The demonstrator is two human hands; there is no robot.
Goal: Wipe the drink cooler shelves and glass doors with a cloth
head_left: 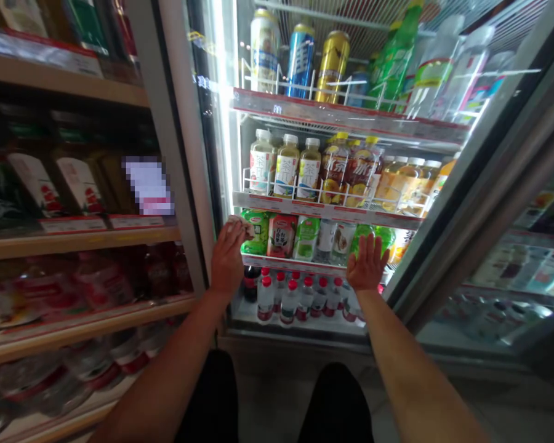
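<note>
My left hand point(228, 255) is closed on a crumpled pale cloth point(244, 225), at the left edge of a lit drinks fridge. It could also be a paper wipe; its kind is not clear. My right hand point(368, 261) is open, palm forward and fingers up, apparently flat on the glass door point(332, 246) at the right. Behind the glass, near my left hand, stand a green carton point(255, 232) and a red carton point(281, 236). Green bottles point(361, 231) are partly hidden behind my right hand.
Bottled teas point(286, 166) and cans point(301, 60) fill the upper fridge shelves. Red-capped water bottles point(290, 301) stand at the bottom. Wooden shelves point(74, 243) with bottles run along the left. A metal door frame point(484, 203) slants along the right.
</note>
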